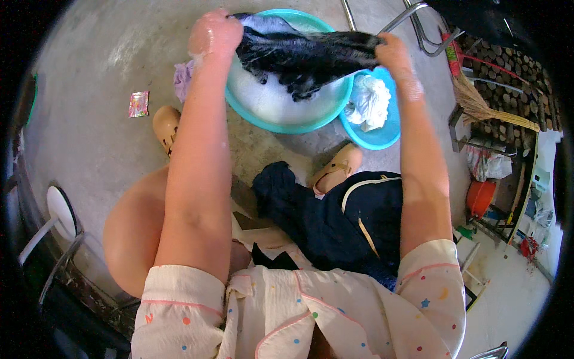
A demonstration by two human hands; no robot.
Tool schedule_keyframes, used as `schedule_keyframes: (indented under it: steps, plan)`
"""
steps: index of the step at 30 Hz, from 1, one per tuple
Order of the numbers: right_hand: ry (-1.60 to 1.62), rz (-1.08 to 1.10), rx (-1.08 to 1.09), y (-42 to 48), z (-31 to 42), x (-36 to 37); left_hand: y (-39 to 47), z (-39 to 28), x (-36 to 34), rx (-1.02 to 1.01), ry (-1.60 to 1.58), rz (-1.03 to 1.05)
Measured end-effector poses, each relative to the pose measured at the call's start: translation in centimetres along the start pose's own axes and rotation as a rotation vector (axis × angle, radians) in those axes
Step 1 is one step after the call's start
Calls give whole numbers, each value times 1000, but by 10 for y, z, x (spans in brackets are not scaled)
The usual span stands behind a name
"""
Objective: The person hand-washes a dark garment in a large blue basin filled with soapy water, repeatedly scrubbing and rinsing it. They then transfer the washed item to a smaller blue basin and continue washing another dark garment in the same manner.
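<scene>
A wet black garment [309,54] is stretched between my two hands over a turquoise plastic basin [287,128] of white suds. My left hand [215,33], wet with foam, grips its left end. At its right end my right hand [393,51] is closed on the cloth. Under my right forearm, a smaller blue basin [379,143] holds white wet cloth [370,103]. Dark navy clothing [314,224] with a pale zip lies over my lap and thigh. Lilac cloth [183,80] shows beside the large basin, partly behind my left forearm.
A small pink packet [139,104] lies on the concrete floor at left. Metal chair legs [403,18] stand beyond the basins. On the right are a straw broom [475,96], stacked logs [506,67] and a red bucket [480,199]. A round white-topped object [62,211] is at far left.
</scene>
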State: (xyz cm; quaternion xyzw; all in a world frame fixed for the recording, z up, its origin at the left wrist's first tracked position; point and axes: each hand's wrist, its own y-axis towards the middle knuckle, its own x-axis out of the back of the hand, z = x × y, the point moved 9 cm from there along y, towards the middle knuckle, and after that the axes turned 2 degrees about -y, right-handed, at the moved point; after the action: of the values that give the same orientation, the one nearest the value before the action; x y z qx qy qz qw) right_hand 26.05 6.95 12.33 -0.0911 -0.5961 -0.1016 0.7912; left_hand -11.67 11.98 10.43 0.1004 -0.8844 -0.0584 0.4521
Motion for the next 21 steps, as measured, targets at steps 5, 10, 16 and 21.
schedule_keyframes:
  steps: [5,10,16,21]
  plan:
    - [847,229,-129,1,-6,33,0,1,-9,299,-329,272]
    - [1277,331,-57,-18,50,34,-3,-12,-77,556,-1055,502]
    - [821,174,455,-56,123,-3,-55,-134,-57,387,-815,706]
    - [484,48,363,-25,103,-26,-34,-94,-65,450,-1384,617]
